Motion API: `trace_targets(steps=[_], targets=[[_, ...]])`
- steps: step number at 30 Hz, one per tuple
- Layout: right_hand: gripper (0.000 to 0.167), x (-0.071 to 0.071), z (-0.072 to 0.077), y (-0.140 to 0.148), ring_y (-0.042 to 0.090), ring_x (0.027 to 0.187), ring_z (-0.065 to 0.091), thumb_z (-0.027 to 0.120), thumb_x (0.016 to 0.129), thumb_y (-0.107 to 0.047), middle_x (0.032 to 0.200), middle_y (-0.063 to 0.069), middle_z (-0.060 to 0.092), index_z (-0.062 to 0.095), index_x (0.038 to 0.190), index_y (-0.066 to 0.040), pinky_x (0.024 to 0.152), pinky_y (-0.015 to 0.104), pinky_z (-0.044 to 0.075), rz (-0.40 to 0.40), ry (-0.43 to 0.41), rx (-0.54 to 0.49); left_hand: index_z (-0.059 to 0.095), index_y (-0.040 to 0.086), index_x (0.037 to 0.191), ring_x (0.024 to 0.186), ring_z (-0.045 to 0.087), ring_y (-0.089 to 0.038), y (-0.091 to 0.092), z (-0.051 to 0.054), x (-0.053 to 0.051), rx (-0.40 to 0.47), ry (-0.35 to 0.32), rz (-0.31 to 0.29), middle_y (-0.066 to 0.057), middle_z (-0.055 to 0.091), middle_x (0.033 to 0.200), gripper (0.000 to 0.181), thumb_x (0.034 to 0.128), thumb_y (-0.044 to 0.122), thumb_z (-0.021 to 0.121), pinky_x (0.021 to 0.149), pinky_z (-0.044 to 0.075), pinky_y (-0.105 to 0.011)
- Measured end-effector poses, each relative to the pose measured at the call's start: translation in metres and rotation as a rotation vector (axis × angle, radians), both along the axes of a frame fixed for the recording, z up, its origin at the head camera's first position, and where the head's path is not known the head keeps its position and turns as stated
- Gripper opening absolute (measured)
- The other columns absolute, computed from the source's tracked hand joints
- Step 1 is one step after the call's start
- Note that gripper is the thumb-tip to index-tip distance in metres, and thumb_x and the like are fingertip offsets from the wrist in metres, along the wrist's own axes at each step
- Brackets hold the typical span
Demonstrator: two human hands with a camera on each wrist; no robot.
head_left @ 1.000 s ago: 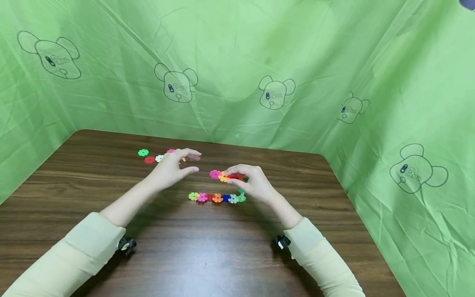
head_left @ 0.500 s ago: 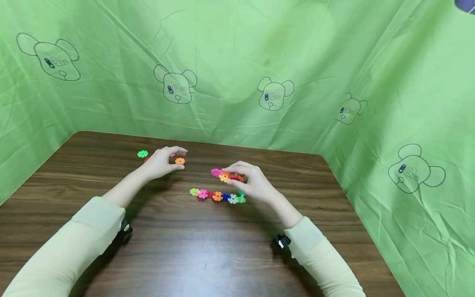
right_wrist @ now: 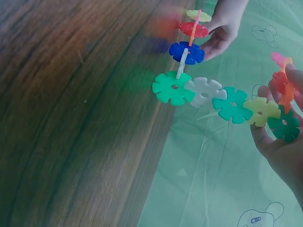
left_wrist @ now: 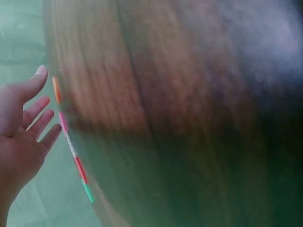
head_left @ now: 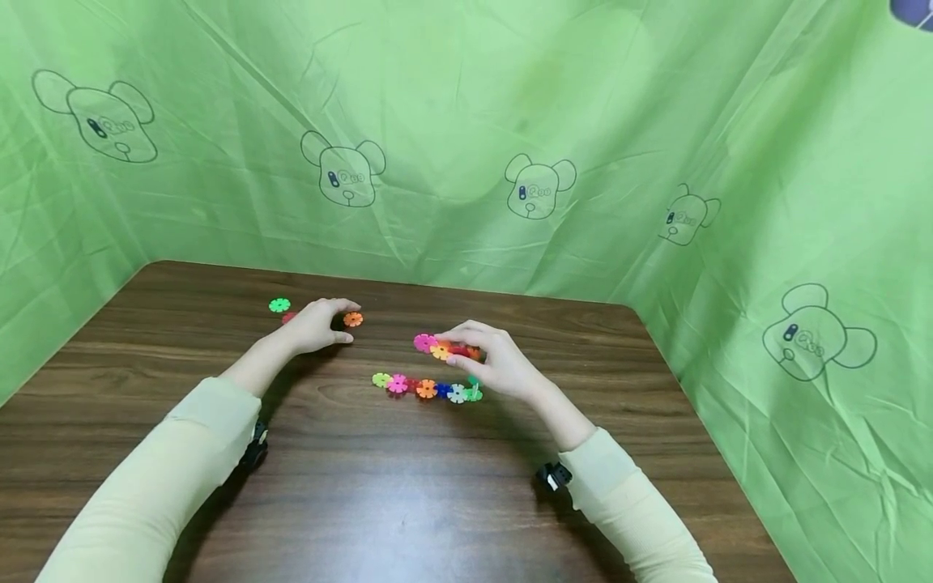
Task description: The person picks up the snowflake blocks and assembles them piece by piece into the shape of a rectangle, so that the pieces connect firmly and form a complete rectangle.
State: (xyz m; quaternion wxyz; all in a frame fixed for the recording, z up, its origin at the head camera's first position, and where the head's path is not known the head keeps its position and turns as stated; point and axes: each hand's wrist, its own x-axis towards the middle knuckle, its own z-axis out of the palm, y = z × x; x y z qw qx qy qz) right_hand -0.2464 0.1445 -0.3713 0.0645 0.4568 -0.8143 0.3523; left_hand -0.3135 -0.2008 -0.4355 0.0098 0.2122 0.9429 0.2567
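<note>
My right hand (head_left: 499, 360) grips the upper part of a chain of slotted snowflake discs (head_left: 426, 389); pink and yellow discs stick out past its fingertips. In the right wrist view the chain bends at a green disc (right_wrist: 163, 89) and runs through white, green and yellow discs to my right hand (right_wrist: 284, 153). Fingers spread and thumb apart, my left hand (head_left: 312, 326) reaches round a loose orange disc (head_left: 353, 320) at the back left. The left wrist view has the left hand (left_wrist: 19, 137) beside that orange disc (left_wrist: 56, 90), with nothing visible in its grasp.
Loose green (head_left: 279, 305) and red (head_left: 287, 317) discs lie by the left wrist. The left wrist view also has pink (left_wrist: 63, 122) and white (left_wrist: 70, 143) discs, which the left hand hides from the head. A green curtain (head_left: 452, 227) hangs behind the wooden table (head_left: 408, 494).
My left hand has moved left from the middle to the loose discs and lowered round the orange one. The right hand keeps its hold on the chain, almost still.
</note>
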Motion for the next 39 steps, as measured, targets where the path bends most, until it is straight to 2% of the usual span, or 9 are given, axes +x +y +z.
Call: trace_targets(steps=[6, 9, 16, 19, 26, 29, 33, 34, 39], targets=[[0.037, 0.004, -0.002, 0.001, 0.007, 0.086, 0.055, 0.065, 0.091, -0.023, 0.116, -0.006, 0.061, 0.060, 0.126, -0.016, 0.069, 0.024, 0.046, -0.023, -0.004, 0.026, 0.048, 0.002, 0.134, 0.127, 0.039, -0.043, -0.005, -0.007, 0.001, -0.046, -0.027, 0.007, -0.022, 0.051, 0.134, 0.059, 0.0832, 0.017, 0.073, 0.105, 0.030, -0.057], [0.038, 0.004, -0.001, 0.001, 0.007, 0.089, 0.055, 0.065, 0.091, -0.023, 0.115, -0.005, 0.061, 0.060, 0.127, -0.016, 0.070, 0.025, 0.046, -0.024, 0.006, 0.042, 0.050, 0.003, 0.133, 0.126, 0.041, -0.042, -0.006, -0.009, 0.000, -0.037, -0.035, 0.001, -0.020, 0.053, 0.132, 0.057, 0.0828, 0.017, 0.073, 0.105, 0.031, -0.057], [0.034, 0.001, 0.002, 0.002, 0.009, 0.083, 0.051, 0.064, 0.091, -0.023, 0.111, -0.004, 0.060, 0.062, 0.124, -0.016, 0.061, 0.027, 0.044, -0.015, 0.020, 0.058, 0.066, 0.007, 0.115, 0.118, 0.052, -0.036, -0.009, -0.007, -0.002, -0.001, -0.006, -0.017, -0.014, 0.064, 0.118, 0.039, 0.0793, 0.019, 0.077, 0.100, 0.039, -0.053], [0.032, 0.000, 0.005, 0.002, 0.007, 0.083, 0.052, 0.064, 0.091, -0.024, 0.111, -0.007, 0.061, 0.062, 0.123, -0.019, 0.065, 0.027, 0.046, -0.026, 0.004, 0.060, 0.070, 0.008, 0.110, 0.114, 0.056, -0.034, -0.009, -0.005, -0.003, 0.014, 0.006, -0.025, -0.013, 0.067, 0.112, 0.035, 0.0780, 0.021, 0.078, 0.097, 0.042, -0.051], [0.035, 0.000, 0.007, 0.005, 0.007, 0.104, 0.060, 0.064, 0.091, -0.020, 0.119, -0.007, 0.064, 0.059, 0.126, -0.021, 0.087, 0.030, 0.050, -0.032, -0.099, 0.057, 0.068, 0.001, 0.111, 0.101, 0.061, -0.031, 0.001, -0.004, -0.004, 0.003, 0.050, -0.036, -0.013, 0.069, 0.104, 0.039, 0.0788, 0.021, 0.077, 0.090, 0.046, -0.048], [0.037, 0.000, 0.007, 0.005, 0.007, 0.105, 0.059, 0.064, 0.091, -0.016, 0.121, -0.007, 0.063, 0.058, 0.127, -0.022, 0.089, 0.030, 0.049, -0.033, -0.129, 0.048, 0.067, 0.000, 0.112, 0.098, 0.061, -0.030, 0.007, -0.005, -0.004, -0.031, 0.059, -0.028, -0.013, 0.069, 0.100, 0.038, 0.0805, 0.020, 0.076, 0.087, 0.047, -0.047], [0.038, -0.001, 0.007, 0.006, 0.010, 0.097, 0.059, 0.064, 0.091, -0.014, 0.117, -0.005, 0.064, 0.058, 0.128, -0.020, 0.084, 0.033, 0.049, -0.015, -0.138, 0.045, 0.070, 0.002, 0.107, 0.094, 0.060, -0.027, 0.010, -0.005, -0.004, -0.061, 0.055, -0.023, -0.009, 0.068, 0.095, 0.030, 0.0816, 0.019, 0.075, 0.084, 0.046, -0.046], [0.038, 0.002, 0.010, 0.005, 0.011, 0.095, 0.059, 0.064, 0.091, -0.012, 0.115, -0.002, 0.064, 0.058, 0.128, -0.017, 0.083, 0.034, 0.049, -0.010, -0.141, 0.048, 0.070, 0.003, 0.105, 0.094, 0.059, -0.027, 0.010, -0.004, -0.003, -0.062, 0.053, -0.023, -0.009, 0.068, 0.095, 0.029, 0.0815, 0.018, 0.075, 0.085, 0.046, -0.046], [0.036, 0.001, 0.011, 0.006, 0.011, 0.091, 0.059, 0.064, 0.090, -0.010, 0.109, -0.004, 0.065, 0.060, 0.125, -0.019, 0.080, 0.033, 0.050, -0.010, -0.157, 0.071, 0.065, 0.006, 0.099, 0.091, 0.058, -0.026, 0.010, -0.003, -0.001, -0.030, 0.032, 0.003, -0.007, 0.065, 0.091, 0.025, 0.0789, 0.016, 0.077, 0.083, 0.046, -0.046]])
